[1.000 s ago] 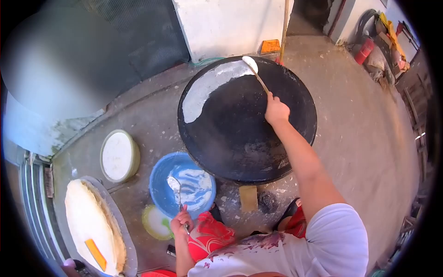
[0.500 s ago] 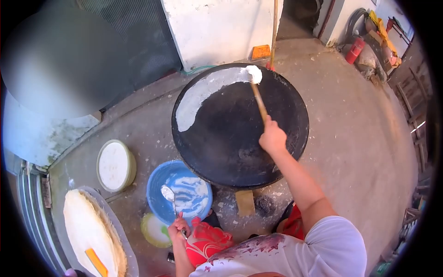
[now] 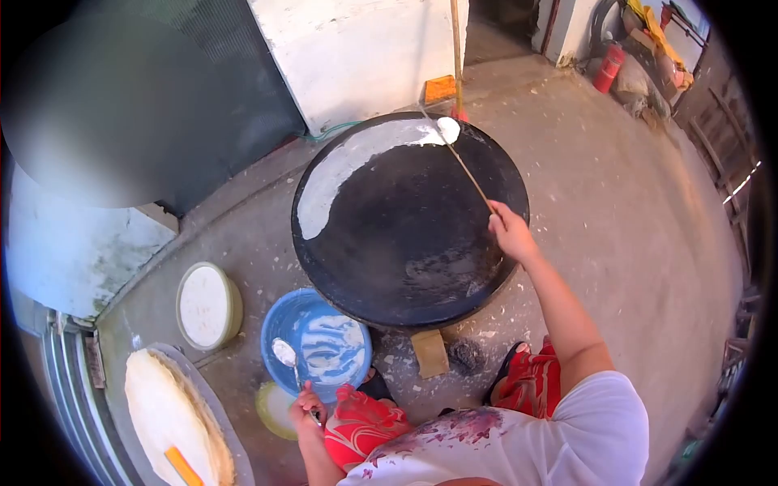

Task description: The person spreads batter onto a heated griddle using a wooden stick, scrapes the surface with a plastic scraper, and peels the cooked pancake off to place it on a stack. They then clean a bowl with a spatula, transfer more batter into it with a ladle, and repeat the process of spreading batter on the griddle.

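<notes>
**Long stick, batter at the rim**

Right hand (image 3: 510,231) is closed around the near end of a long spreader (image 3: 468,170). Its white tip sits at 12 o'clock on the black griddle (image 3: 405,243), and I'd guess that grip keeps fingers off the heat. A batter band (image 3: 340,166) hugs the rim from 9 to 12. Left hand (image 3: 306,403) grips a ladle (image 3: 285,353) in the blue bowl (image 3: 275,317), parked at the griddle's 7 o'clock within easy reach.

Matt black metal griddle (image 3: 405,235), glossy blue plastic basin (image 3: 279,320), rough concrete floor (image 3: 632,219).
</notes>
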Demonstrator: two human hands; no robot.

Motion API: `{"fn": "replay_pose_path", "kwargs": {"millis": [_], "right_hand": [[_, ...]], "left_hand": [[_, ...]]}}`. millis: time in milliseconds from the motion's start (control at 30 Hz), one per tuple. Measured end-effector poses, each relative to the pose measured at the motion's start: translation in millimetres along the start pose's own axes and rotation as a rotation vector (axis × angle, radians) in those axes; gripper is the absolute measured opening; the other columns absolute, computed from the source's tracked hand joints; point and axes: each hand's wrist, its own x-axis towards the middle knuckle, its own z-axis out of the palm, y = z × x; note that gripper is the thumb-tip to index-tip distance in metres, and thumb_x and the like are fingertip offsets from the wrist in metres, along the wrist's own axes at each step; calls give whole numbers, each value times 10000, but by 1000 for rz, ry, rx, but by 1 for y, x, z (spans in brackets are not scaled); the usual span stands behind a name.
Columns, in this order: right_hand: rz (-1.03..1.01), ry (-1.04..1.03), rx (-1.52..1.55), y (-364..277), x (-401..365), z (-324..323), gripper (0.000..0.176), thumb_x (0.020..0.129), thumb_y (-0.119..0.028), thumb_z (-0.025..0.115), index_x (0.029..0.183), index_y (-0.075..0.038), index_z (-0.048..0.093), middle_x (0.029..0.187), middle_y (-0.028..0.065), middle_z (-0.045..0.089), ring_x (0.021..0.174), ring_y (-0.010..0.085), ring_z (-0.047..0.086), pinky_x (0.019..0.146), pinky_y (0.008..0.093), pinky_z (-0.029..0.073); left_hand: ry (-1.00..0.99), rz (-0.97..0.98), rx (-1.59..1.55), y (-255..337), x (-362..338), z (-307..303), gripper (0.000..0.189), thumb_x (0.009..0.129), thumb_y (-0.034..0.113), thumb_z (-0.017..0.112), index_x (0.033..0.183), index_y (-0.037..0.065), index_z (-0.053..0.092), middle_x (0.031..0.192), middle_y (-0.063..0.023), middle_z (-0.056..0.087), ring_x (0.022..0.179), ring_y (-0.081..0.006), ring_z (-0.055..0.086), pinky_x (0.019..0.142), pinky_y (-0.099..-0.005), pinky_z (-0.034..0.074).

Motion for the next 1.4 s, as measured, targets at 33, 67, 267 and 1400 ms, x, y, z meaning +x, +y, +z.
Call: {"fn": "replay_pose_path", "kwargs": {"millis": [33,67,267,1400], "right_hand": [[-124,101,54,16,12,0,293,855,-97,434,1137,-67,506,744,105,604,713,202,593,683,295,456],[0,117,116,30,23,-3,304,851,-80,429,1144,-68,508,747,100,604,704,189,590,673,290,455],[431,111,164,44,86,-9,383,864,-83,379,1234,-151,454,692,50,571,534,125,463,488,259,365],[220,-30,-171,-46,31,55,249,832,-218,496,1052,-175,606,965,99,624,884,244,596,773,329,450]], "left_hand": [[5,30,12,2,-5,4,247,825,27,349,995,-96,479,624,-25,446,428,-94,418,364,-199,376],[7,61,24,3,-12,9,246,833,33,344,996,-94,478,615,-23,444,422,-93,416,362,-198,378],[-72,72,-10,-20,-65,45,258,857,63,329,991,-91,487,572,-13,428,423,-90,420,362,-202,373],[-147,7,120,-58,-79,46,277,881,129,357,1043,-55,486,667,-40,447,483,-91,399,393,-202,341]]}}
